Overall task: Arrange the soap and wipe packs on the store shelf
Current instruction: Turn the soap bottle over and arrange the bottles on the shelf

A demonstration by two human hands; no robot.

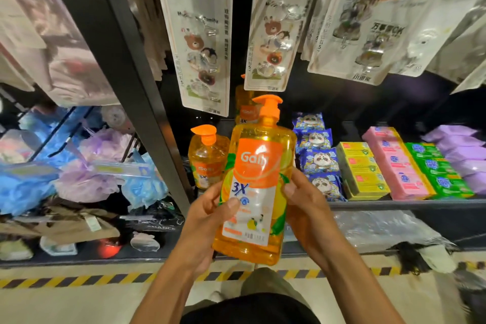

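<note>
Glossy clear plastic soap bottle (256, 187); shiny film wipe packs (319, 160).

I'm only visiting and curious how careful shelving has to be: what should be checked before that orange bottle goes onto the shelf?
1. Grip: left hand and right hand both hold the orange pump bottle: ok.
2. Bottle upright, label facing the person: ok.
3. Pump head seated on top: ok. Whether it is locked: cannot tell.
4. Free spot beside the shelved orange bottle: hidden behind the held one, cannot tell.
5. Panda wipe packs lie in their own row, apart from the bottles: ok.
6. Headroom under the hanging hook cards: cannot tell.
</note>
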